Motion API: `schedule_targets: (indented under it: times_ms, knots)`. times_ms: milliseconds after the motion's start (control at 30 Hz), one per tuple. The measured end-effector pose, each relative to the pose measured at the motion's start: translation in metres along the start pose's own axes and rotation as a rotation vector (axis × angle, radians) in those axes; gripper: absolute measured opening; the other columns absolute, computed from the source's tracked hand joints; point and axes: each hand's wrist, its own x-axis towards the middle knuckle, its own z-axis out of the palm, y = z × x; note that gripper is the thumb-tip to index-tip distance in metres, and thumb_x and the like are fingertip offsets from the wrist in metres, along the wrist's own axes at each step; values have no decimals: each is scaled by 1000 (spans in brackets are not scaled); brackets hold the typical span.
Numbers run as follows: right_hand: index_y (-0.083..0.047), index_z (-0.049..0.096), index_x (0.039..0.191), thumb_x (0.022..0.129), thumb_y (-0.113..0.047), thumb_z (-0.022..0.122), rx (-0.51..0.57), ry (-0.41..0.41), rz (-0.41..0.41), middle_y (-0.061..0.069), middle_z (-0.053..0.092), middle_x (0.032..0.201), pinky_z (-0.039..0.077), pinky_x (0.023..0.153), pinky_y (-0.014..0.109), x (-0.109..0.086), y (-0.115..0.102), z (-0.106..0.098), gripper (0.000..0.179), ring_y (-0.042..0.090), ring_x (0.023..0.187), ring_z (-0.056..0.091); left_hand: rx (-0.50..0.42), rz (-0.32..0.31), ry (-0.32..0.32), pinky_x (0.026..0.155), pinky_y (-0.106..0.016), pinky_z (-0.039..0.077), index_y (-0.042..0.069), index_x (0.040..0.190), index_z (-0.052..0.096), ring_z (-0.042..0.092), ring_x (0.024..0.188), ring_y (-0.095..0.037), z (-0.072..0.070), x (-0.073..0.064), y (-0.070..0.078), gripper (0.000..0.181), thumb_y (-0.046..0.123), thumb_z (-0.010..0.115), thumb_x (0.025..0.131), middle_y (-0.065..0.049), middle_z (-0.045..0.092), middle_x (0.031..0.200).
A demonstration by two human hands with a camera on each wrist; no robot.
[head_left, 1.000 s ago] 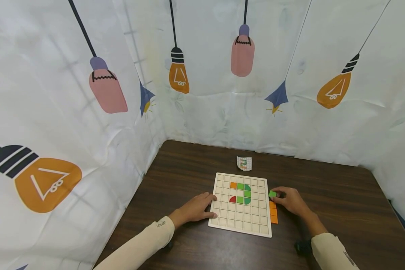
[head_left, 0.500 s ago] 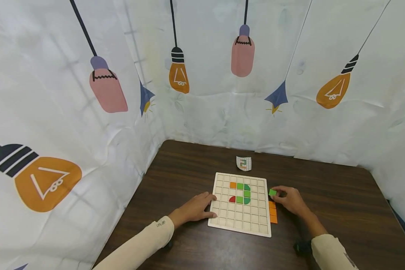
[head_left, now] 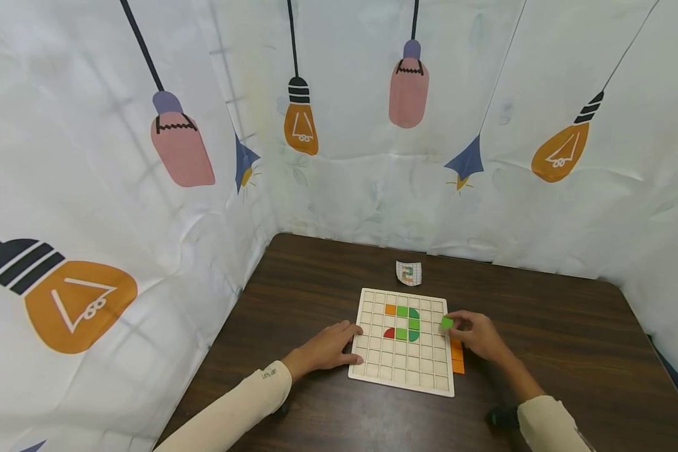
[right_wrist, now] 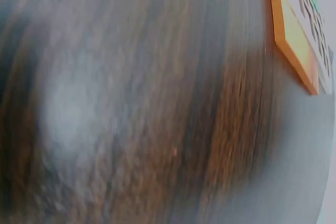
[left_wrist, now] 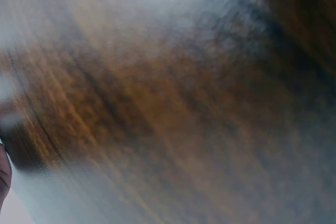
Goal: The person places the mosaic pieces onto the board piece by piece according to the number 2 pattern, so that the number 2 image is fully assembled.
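Note:
In the head view a pale grid board (head_left: 395, 370) lies on the dark table. An orange square, green squares, green rounded tiles and a red rounded tile (head_left: 389, 333) form a shape in its cells. My right hand (head_left: 479, 334) pinches a light green square tile (head_left: 447, 322) over the board's right edge. My left hand (head_left: 329, 347) rests at the left edge, its fingers spread and touching the board. Orange tiles (head_left: 457, 358) sit against the board's right side, partly hidden by the right hand. One orange tile (right_wrist: 296, 40) also shows in the right wrist view.
A small printed card (head_left: 409, 274) with a coloured grid pattern lies behind the board. The brown wooden table (head_left: 316, 276) meets a white cloth wall (head_left: 344, 201) printed with lamps at the back and left. The left wrist view shows mostly blurred tabletop.
My right hand has moved left with the green tile, from beside the board to over its right edge. The left hand and board have stayed put.

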Motion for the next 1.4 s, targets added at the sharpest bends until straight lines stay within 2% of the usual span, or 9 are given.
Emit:
schedule_targets:
  times_ms: [433,667,933,1167,1400]
  knots:
    - [-6,67,110,84,-7,80,7,35,-58,1,60,82,38,49,25,-2,-11,10,29,8,55,43,-9,-12,-5,96,-36,47,20,141,50,55,104,-12,0,-1,1,63,59,63,92,1,57,119]
    - [-8,69,108,83,-8,81,1,27,-32,0,61,81,38,50,23,-3,-15,16,28,8,57,45,-12,3,7,92,-35,47,18,139,51,53,99,-10,0,-2,2,62,57,65,92,0,57,116]
    - [-5,71,107,83,-3,78,79,28,-90,1,63,80,37,49,23,-3,-21,23,26,5,55,42,-5,-9,-3,90,-33,46,19,138,52,51,94,-9,-1,-1,2,62,57,65,92,1,56,113]
    - [-6,71,112,84,-5,78,116,-29,-74,4,65,86,44,53,24,-2,-23,31,28,7,59,51,-10,-6,5,91,-34,47,18,139,52,52,97,-11,-1,-1,2,62,57,65,92,0,57,115]
    - [1,68,117,87,-5,75,248,-117,-30,10,65,91,44,48,26,-2,-31,38,32,12,57,58,-5,-1,7,94,-36,47,17,140,52,54,103,-12,-1,-1,1,63,58,64,92,0,58,118]
